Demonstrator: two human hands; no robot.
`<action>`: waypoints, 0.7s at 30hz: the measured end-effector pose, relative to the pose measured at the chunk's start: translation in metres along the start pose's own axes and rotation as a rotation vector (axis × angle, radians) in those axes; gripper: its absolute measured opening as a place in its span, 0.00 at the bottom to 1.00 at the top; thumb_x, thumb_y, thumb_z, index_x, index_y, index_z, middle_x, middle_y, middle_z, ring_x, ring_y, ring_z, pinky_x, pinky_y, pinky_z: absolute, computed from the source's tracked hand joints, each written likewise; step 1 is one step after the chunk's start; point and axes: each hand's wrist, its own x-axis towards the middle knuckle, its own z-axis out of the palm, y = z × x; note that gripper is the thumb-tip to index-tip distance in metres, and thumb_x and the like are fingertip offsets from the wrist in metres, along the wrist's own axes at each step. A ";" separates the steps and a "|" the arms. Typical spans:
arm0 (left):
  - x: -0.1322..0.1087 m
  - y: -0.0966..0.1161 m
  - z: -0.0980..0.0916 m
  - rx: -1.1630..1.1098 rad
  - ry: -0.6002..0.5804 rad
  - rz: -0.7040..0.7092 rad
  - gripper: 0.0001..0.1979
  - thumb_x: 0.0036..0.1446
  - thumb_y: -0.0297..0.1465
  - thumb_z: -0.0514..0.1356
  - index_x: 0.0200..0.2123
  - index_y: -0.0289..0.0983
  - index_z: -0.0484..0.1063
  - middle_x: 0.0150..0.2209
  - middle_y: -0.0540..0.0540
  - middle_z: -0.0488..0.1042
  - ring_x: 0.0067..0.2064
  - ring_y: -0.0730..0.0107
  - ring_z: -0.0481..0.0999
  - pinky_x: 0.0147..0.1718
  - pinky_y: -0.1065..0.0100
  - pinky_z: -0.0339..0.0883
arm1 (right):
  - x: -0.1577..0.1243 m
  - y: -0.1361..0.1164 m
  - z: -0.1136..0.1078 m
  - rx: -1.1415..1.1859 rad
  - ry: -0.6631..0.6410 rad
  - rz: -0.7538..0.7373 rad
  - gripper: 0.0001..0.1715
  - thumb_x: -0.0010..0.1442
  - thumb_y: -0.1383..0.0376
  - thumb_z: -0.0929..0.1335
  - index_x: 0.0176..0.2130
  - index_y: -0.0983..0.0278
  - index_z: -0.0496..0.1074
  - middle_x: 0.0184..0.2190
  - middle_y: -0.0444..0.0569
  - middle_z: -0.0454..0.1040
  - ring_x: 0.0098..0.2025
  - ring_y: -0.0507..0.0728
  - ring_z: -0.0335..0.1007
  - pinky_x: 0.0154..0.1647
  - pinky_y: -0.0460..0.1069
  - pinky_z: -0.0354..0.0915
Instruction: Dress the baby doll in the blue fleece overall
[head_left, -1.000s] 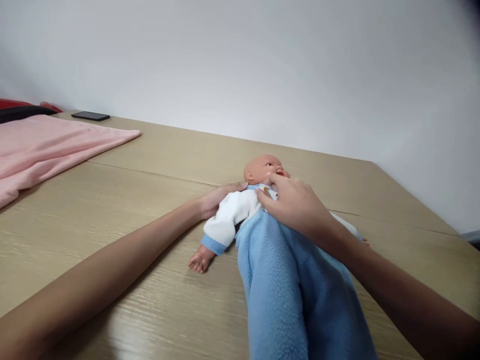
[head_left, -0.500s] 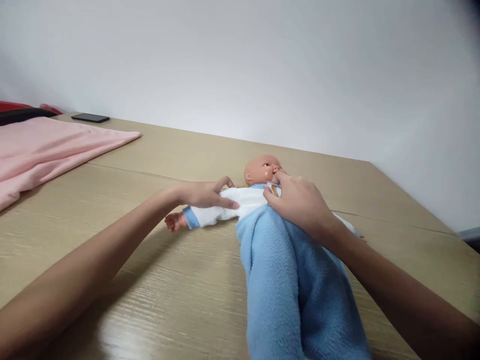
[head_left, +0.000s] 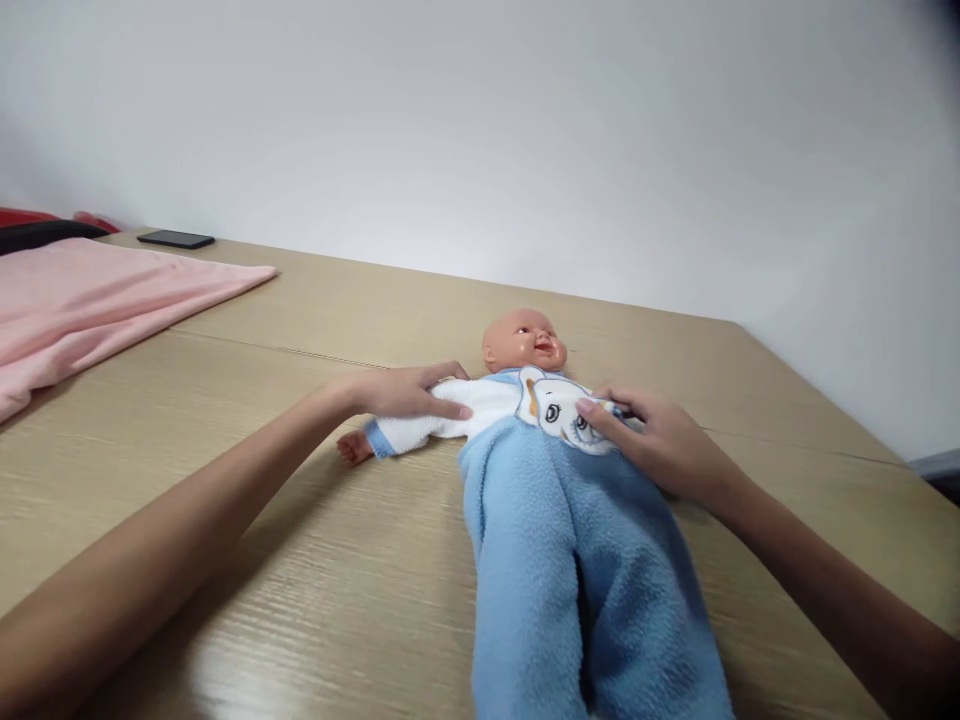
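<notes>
A baby doll point(head_left: 525, 345) lies on its back on the wooden table point(head_left: 315, 560), head away from me. It wears a white fleece top with a cartoon face and long light-blue fleece trousers point(head_left: 577, 570) that run toward me. My left hand point(head_left: 401, 392) lies flat on the doll's white sleeve point(head_left: 420, 425), fingers stretched out. My right hand point(head_left: 660, 445) rests on the other side of the doll's chest, fingers curled over the white fabric there.
A pink blanket point(head_left: 82, 300) is spread at the far left of the table. A black phone point(head_left: 175, 239) lies beyond it near the white wall. The table's right edge runs diagonally at the right.
My right hand has moved from the doll's neck to the right side of its chest, uncovering the cartoon face. My left hand stretched the doll's arm out sideways and now rests on the sleeve.
</notes>
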 end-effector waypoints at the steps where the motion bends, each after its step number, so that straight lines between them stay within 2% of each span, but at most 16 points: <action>1: 0.000 -0.001 0.001 0.004 -0.018 0.005 0.28 0.56 0.52 0.74 0.57 0.49 0.82 0.53 0.44 0.87 0.52 0.49 0.84 0.48 0.63 0.73 | -0.009 0.011 0.002 0.011 0.054 -0.002 0.30 0.73 0.39 0.66 0.39 0.58 0.80 0.35 0.47 0.83 0.37 0.62 0.77 0.38 0.53 0.66; 4: 0.002 -0.002 0.004 0.015 -0.050 -0.011 0.29 0.58 0.53 0.73 0.59 0.50 0.83 0.58 0.44 0.86 0.58 0.45 0.82 0.56 0.59 0.71 | -0.036 0.043 0.009 0.013 0.178 0.007 0.28 0.72 0.39 0.67 0.38 0.58 0.79 0.31 0.47 0.79 0.34 0.61 0.74 0.38 0.55 0.66; 7: 0.004 0.000 0.006 -0.010 -0.035 -0.026 0.31 0.54 0.51 0.76 0.60 0.51 0.83 0.61 0.45 0.85 0.62 0.42 0.80 0.62 0.57 0.69 | -0.058 0.064 0.019 0.002 0.273 0.017 0.24 0.71 0.41 0.70 0.39 0.57 0.79 0.33 0.48 0.80 0.36 0.64 0.75 0.40 0.58 0.68; 10: 0.005 0.001 0.007 -0.001 -0.021 -0.028 0.33 0.53 0.51 0.77 0.61 0.51 0.83 0.63 0.45 0.84 0.64 0.42 0.79 0.65 0.55 0.67 | -0.071 0.076 0.027 -0.041 0.348 -0.044 0.18 0.71 0.45 0.71 0.43 0.55 0.79 0.43 0.53 0.83 0.47 0.70 0.78 0.51 0.65 0.72; 12: 0.003 0.001 0.006 0.048 -0.045 -0.034 0.32 0.57 0.52 0.74 0.62 0.50 0.82 0.64 0.44 0.83 0.64 0.42 0.80 0.64 0.56 0.68 | -0.074 0.082 0.028 -0.113 0.395 -0.133 0.16 0.71 0.48 0.71 0.48 0.55 0.79 0.50 0.57 0.82 0.56 0.75 0.77 0.60 0.71 0.69; 15: -0.006 0.007 0.003 0.170 -0.030 0.003 0.34 0.63 0.54 0.70 0.68 0.49 0.76 0.67 0.42 0.80 0.65 0.42 0.78 0.64 0.55 0.69 | -0.074 0.096 0.021 -0.202 0.399 -0.234 0.21 0.69 0.50 0.73 0.57 0.54 0.77 0.61 0.59 0.79 0.65 0.76 0.73 0.69 0.73 0.66; 18: -0.020 0.033 0.007 0.228 0.150 0.151 0.31 0.69 0.51 0.65 0.70 0.49 0.71 0.71 0.41 0.73 0.69 0.42 0.72 0.65 0.51 0.68 | -0.074 0.118 0.003 -0.232 0.296 -0.279 0.31 0.65 0.51 0.76 0.64 0.52 0.73 0.68 0.58 0.74 0.70 0.76 0.71 0.73 0.73 0.65; 20: -0.022 0.061 0.019 0.190 0.249 0.301 0.23 0.73 0.47 0.61 0.67 0.50 0.72 0.70 0.43 0.73 0.69 0.45 0.71 0.65 0.51 0.68 | -0.075 0.135 -0.010 -0.223 0.215 -0.294 0.36 0.64 0.52 0.77 0.67 0.52 0.71 0.71 0.59 0.73 0.72 0.75 0.70 0.74 0.72 0.65; 21: -0.020 0.076 0.029 0.184 0.266 0.401 0.20 0.74 0.45 0.60 0.64 0.48 0.74 0.67 0.43 0.75 0.67 0.46 0.72 0.66 0.51 0.67 | -0.075 0.142 -0.016 -0.204 0.187 -0.299 0.37 0.64 0.52 0.77 0.68 0.52 0.70 0.71 0.59 0.73 0.72 0.75 0.70 0.74 0.72 0.65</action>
